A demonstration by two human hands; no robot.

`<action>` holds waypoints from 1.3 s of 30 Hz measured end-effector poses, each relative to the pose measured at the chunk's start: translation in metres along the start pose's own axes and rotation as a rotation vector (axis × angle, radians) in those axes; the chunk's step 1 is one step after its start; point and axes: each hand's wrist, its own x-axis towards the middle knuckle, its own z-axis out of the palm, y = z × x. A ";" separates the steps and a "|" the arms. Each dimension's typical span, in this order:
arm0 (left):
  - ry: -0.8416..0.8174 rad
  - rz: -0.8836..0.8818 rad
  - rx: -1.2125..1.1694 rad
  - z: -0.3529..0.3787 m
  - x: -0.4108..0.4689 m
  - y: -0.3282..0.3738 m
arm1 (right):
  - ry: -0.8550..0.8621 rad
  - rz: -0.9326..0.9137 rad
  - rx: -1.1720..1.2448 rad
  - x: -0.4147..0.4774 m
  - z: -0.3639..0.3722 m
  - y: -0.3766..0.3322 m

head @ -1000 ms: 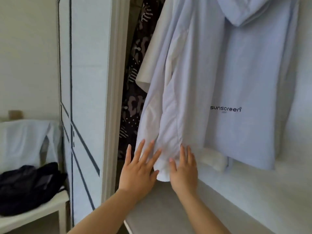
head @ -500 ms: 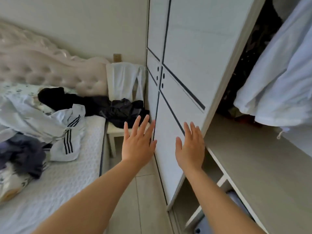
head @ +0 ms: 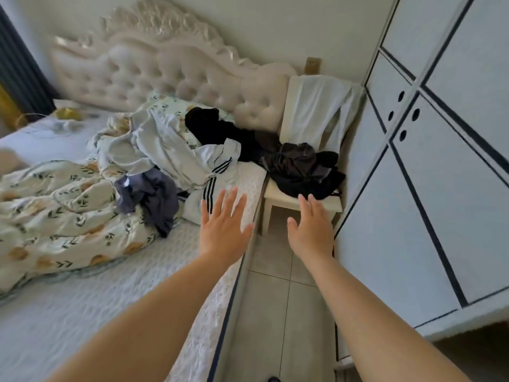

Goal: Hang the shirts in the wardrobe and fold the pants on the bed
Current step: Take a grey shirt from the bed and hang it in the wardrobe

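A heap of clothes lies on the bed [head: 82,312]: a pale garment with black stripes [head: 212,172], a grey-purple garment [head: 154,194] and a black one [head: 214,128] near the headboard. More dark clothes [head: 305,166] sit on a white chair [head: 281,201]. My left hand [head: 223,227] hovers open with spread fingers over the bed's edge, just short of the striped garment. My right hand [head: 311,230] is open above the floor in front of the chair. Both hands hold nothing. The wardrobe door [head: 429,188] stands at the right.
A floral duvet [head: 55,216] covers the left of the bed. A pale cloth [head: 316,106] hangs over the chair's back. A narrow tiled floor strip [head: 275,299] runs between bed and wardrobe. The tufted headboard [head: 165,73] backs onto the wall.
My view has swung left from the hanging shirts in the wardrobe to the bed. Both open hands left the hung shirt and now reach toward the clothes pile and chair.
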 end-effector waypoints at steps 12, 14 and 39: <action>0.022 -0.260 -0.013 0.030 0.134 -0.024 | -0.117 -0.252 -0.027 0.187 0.030 -0.033; 0.013 -0.304 -0.014 0.038 0.145 -0.036 | -0.142 -0.283 -0.019 0.207 0.042 -0.044; -0.086 -0.779 -0.066 0.141 0.306 -0.222 | -0.540 -0.604 0.055 0.403 0.248 -0.198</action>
